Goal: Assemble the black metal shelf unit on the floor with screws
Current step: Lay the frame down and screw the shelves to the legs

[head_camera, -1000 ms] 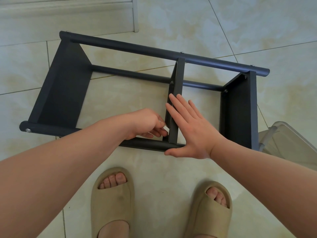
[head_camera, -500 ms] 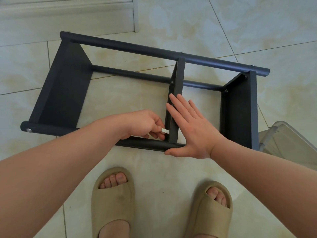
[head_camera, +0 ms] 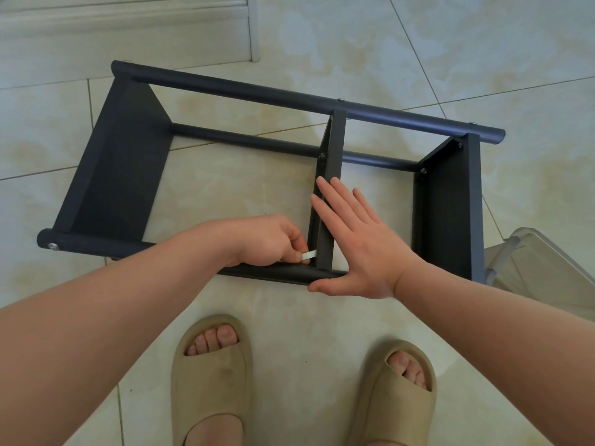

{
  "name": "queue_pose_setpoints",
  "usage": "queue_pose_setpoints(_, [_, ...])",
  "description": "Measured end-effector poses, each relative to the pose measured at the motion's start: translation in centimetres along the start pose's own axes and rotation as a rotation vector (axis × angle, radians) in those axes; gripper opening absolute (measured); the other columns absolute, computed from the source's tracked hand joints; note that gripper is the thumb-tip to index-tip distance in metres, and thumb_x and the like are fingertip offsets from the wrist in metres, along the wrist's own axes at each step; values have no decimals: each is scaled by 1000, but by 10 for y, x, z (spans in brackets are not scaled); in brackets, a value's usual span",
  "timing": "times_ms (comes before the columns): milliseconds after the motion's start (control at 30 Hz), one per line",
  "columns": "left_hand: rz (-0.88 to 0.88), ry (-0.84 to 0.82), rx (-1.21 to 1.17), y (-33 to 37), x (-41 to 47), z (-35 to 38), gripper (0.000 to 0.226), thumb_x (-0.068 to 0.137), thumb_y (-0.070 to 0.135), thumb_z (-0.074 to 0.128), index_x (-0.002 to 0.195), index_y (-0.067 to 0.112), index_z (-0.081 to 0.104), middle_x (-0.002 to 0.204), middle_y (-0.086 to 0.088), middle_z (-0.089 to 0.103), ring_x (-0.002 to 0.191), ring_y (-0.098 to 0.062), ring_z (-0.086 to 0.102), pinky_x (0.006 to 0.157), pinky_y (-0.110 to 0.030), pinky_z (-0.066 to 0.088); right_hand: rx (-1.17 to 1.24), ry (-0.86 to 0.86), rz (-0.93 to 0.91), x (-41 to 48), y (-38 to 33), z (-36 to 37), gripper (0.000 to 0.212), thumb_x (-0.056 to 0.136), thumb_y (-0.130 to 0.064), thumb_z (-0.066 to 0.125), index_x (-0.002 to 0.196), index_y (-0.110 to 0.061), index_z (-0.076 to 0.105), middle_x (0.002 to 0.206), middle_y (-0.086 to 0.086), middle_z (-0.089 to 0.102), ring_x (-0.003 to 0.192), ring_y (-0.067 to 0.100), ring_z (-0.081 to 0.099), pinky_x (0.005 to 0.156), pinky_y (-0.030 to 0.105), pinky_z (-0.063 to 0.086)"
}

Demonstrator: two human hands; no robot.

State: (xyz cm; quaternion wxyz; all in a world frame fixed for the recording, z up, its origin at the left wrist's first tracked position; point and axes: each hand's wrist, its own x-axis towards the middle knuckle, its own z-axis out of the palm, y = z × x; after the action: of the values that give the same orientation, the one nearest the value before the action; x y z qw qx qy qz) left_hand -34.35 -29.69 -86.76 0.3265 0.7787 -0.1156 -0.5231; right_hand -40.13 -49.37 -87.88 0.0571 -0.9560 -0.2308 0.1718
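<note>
— Left hand [head_camera: 267, 239] did what?
— Pinched a small white piece [head_camera: 308, 254] just left of the middle panel [head_camera: 333, 175].
— Right of that panel?
— Right hand [head_camera: 363, 246] pressed flat against it, fingers straight. The shelf unit [head_camera: 122, 175] holding the panel lay on the floor [head_camera: 450, 43].
</note>
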Motion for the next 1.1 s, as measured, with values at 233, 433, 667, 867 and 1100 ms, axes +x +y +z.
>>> queue_pose_setpoints(233, [-10,71,29,-1,-1,-6,10,91,19,71,97,24,77,82,8,73,77,-9,65,72,-22,49,-1,2,1,0,0,1,122,79,-91,40,162,-14,-5,167,3,-24,152,20,-28,127,45,-7])
queue_pose_setpoints(433, [43,170,106,3,1,-6,9,93,20,67,92,29,68,86,14,66,87,-8,63,85,-26,48,2,9,-4,1,1,1,121,79,-91,39,162,-14,-4,167,4,-23,152,20,-28,126,44,-8])
queue_pose_setpoints(667, [-60,115,-439,7,6,2,6,95,13,64,96,16,69,90,-1,66,89,-14,62,82,-30,54,4,5,-2,1,0,0,121,79,-92,36,162,-15,-5,167,2,-25,151,19,-30,126,42,-10])
queue_pose_setpoints(867, [-122,175,-488,7,13,5,3,94,13,67,92,15,66,84,-3,70,78,-14,68,71,-28,55,3,11,-3,1,1,1,121,79,-92,38,162,-14,-3,168,3,-23,152,20,-29,126,44,-7])
queue_pose_setpoints(1100, [-122,298,-496,12,17,8,21,95,14,64,115,14,63,93,-3,73,88,-15,68,76,-30,53,5,13,-5,1,1,1,121,79,-91,38,162,-15,-4,168,3,-23,151,20,-29,127,45,-6])
